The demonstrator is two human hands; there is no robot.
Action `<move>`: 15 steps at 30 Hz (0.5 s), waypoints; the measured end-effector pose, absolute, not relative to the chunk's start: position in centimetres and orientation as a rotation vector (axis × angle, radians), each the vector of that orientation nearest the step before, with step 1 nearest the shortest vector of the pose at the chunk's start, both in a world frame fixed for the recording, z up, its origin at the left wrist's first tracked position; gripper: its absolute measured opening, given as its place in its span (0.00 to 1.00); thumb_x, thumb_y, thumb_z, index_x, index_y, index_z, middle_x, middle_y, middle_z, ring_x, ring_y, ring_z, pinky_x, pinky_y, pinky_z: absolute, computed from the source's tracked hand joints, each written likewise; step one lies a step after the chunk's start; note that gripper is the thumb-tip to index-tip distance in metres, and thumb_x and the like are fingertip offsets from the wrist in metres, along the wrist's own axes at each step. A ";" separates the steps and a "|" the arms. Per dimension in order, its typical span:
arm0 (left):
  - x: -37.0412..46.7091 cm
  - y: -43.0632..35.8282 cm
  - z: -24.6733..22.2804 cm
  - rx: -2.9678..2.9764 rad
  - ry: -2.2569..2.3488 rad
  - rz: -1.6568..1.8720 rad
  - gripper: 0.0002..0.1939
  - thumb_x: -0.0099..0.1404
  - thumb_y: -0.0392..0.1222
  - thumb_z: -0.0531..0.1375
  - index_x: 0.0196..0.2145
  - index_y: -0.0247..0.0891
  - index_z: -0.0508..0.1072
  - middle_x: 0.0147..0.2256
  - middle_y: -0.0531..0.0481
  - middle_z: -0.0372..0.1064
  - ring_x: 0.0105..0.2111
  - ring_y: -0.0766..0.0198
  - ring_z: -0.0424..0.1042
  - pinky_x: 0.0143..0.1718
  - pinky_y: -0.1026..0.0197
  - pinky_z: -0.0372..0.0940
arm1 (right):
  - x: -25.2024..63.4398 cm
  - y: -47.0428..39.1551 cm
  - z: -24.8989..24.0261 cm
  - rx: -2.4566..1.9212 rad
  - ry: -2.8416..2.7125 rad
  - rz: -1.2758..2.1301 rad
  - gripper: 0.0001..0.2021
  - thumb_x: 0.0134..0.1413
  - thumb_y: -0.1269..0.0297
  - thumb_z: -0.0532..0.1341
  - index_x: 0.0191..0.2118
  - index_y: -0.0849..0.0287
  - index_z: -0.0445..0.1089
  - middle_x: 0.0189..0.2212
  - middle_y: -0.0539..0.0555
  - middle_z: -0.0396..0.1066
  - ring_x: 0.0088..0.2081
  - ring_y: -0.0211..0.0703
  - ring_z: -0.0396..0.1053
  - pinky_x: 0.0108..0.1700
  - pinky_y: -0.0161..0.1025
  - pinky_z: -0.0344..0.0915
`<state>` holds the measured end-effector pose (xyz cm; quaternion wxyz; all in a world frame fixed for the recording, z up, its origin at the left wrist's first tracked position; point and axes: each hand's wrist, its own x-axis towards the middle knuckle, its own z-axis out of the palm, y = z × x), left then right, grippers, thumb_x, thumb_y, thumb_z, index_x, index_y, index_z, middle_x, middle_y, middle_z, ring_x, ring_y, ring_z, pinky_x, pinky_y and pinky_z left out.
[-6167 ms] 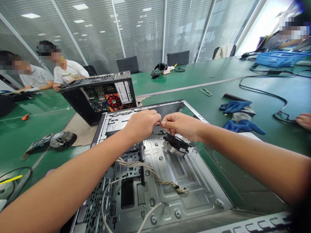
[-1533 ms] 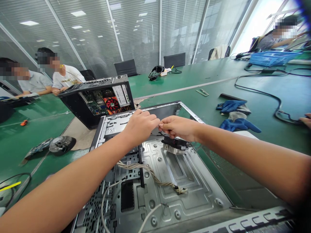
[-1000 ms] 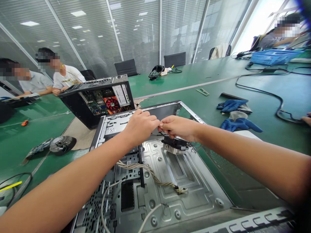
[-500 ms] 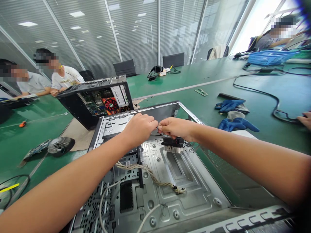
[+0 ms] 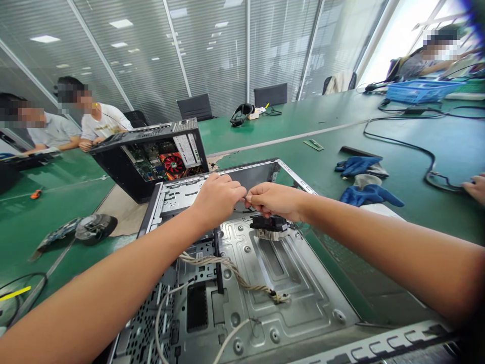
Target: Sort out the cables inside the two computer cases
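Together, left hand (image 5: 217,199) and right hand (image 5: 273,200) fingers pinch something tiny (image 5: 246,198); white label (image 5: 187,150) unreadable.

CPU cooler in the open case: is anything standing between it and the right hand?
Nothing visible stands between the right hand and the CPU cooler just below it. A thin dark wire shows below the fingertips, beside that gap; the twisted beige cables lie nearer the camera.

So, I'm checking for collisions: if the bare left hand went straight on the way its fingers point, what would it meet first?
Most likely the bare right hand, whose fingertips face the left hand over the open silver metal computer case; whether the two touch is unclear.
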<state>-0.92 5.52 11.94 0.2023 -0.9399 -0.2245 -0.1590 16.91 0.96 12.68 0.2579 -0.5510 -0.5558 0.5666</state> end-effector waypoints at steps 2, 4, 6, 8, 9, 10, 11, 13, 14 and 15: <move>-0.9 5.6 11.9 -2.637 -0.646 -0.444 0.12 0.68 0.37 0.53 0.27 0.39 0.72 0.27 0.52 0.73 0.31 0.61 0.65 0.33 0.57 0.49 | 17.0 1.0 12.5 -1.475 -1.479 1.553 0.09 0.57 0.71 0.56 0.26 0.59 0.64 0.21 0.47 0.56 0.20 0.32 0.50 0.23 0.34 0.51; -0.9 5.6 11.9 -2.637 -0.642 -0.440 0.12 0.68 0.37 0.53 0.27 0.39 0.72 0.27 0.52 0.73 0.31 0.61 0.65 0.33 0.57 0.48 | 17.0 1.0 12.4 -1.467 -1.464 1.562 0.08 0.57 0.71 0.57 0.27 0.59 0.64 0.22 0.48 0.57 0.20 0.32 0.50 0.23 0.34 0.51; -0.9 5.6 12.0 -2.624 -0.625 -0.437 0.13 0.68 0.37 0.53 0.27 0.38 0.72 0.27 0.52 0.73 0.31 0.61 0.65 0.33 0.57 0.49 | 17.0 1.0 12.4 -1.465 -1.469 1.564 0.08 0.58 0.71 0.56 0.27 0.59 0.63 0.21 0.47 0.56 0.20 0.32 0.50 0.23 0.33 0.51; -0.9 5.5 12.1 -2.600 -0.610 -0.442 0.13 0.69 0.38 0.53 0.27 0.38 0.72 0.26 0.51 0.72 0.30 0.62 0.64 0.33 0.57 0.49 | 17.0 1.0 12.4 -1.466 -1.482 1.558 0.09 0.59 0.71 0.55 0.27 0.59 0.62 0.21 0.46 0.54 0.20 0.32 0.49 0.23 0.33 0.50; -0.9 5.5 12.1 -2.589 -0.603 -0.445 0.13 0.69 0.38 0.53 0.27 0.38 0.72 0.26 0.51 0.72 0.30 0.62 0.64 0.32 0.57 0.49 | 17.0 1.0 12.4 -1.465 -1.489 1.552 0.09 0.60 0.70 0.55 0.27 0.59 0.62 0.20 0.46 0.54 0.20 0.32 0.49 0.23 0.33 0.49; -0.9 5.5 12.1 -2.580 -0.597 -0.446 0.13 0.69 0.38 0.53 0.27 0.38 0.72 0.27 0.51 0.72 0.30 0.62 0.64 0.32 0.57 0.49 | 17.0 1.1 12.4 -1.464 -1.496 1.545 0.09 0.60 0.70 0.54 0.27 0.59 0.62 0.20 0.46 0.53 0.20 0.32 0.49 0.22 0.33 0.49; -0.9 5.5 12.2 -2.575 -0.591 -0.448 0.13 0.69 0.39 0.53 0.28 0.38 0.72 0.27 0.51 0.71 0.30 0.62 0.64 0.32 0.57 0.49 | 17.0 1.1 12.4 -1.464 -1.503 1.540 0.09 0.60 0.70 0.54 0.27 0.59 0.62 0.20 0.46 0.53 0.20 0.32 0.49 0.22 0.33 0.49; -0.9 5.5 12.2 -2.571 -0.584 -0.455 0.12 0.69 0.39 0.53 0.29 0.38 0.72 0.28 0.51 0.71 0.30 0.62 0.64 0.32 0.57 0.49 | 17.1 1.1 12.4 -1.468 -1.512 1.534 0.09 0.59 0.70 0.55 0.27 0.59 0.62 0.20 0.46 0.53 0.20 0.32 0.49 0.22 0.33 0.50; -0.9 5.5 12.3 -2.570 -0.584 -0.457 0.12 0.69 0.39 0.53 0.29 0.38 0.71 0.28 0.51 0.71 0.29 0.62 0.64 0.32 0.57 0.49 | 17.1 1.1 12.3 -1.470 -1.513 1.535 0.08 0.59 0.70 0.55 0.27 0.59 0.62 0.20 0.46 0.53 0.20 0.32 0.49 0.22 0.33 0.50; -0.9 5.4 12.3 -2.569 -0.583 -0.459 0.12 0.70 0.39 0.53 0.29 0.38 0.71 0.28 0.51 0.71 0.29 0.63 0.63 0.31 0.57 0.49 | 17.1 1.1 12.3 -1.472 -1.512 1.537 0.08 0.58 0.70 0.55 0.27 0.59 0.63 0.20 0.46 0.54 0.20 0.32 0.49 0.22 0.33 0.50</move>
